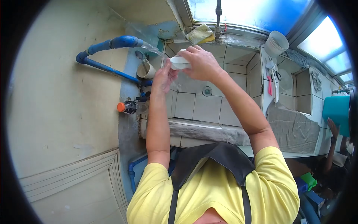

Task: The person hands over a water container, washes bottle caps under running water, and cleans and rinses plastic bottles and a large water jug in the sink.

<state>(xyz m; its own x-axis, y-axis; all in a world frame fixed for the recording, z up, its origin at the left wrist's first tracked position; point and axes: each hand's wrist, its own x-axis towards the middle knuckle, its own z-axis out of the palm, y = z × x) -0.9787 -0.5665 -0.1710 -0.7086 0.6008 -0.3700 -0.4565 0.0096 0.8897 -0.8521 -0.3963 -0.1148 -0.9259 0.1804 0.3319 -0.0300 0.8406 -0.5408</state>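
Over the tiled sink basin (184, 105), a small white dish-like piece (179, 62) is held up between my two hands. My right hand (203, 63) grips it from the right, fingers curled over its top. On the other side, my left hand (164, 77) has its fingers closed against the dish's left edge. Water (151, 48) runs from the blue pipe (126, 42) toward the left side of the dish. The exact kind of dish is partly hidden by my fingers.
Left of the basin stand a cream mug (145, 70) and an orange-capped bottle (129, 107). A folded cloth (199, 34) lies behind. Rightward are a white bucket (276, 43), scissors (276, 75) and a grey cloth (292, 128). A co-worker's hand (332, 127) touches a teal container (335, 114).
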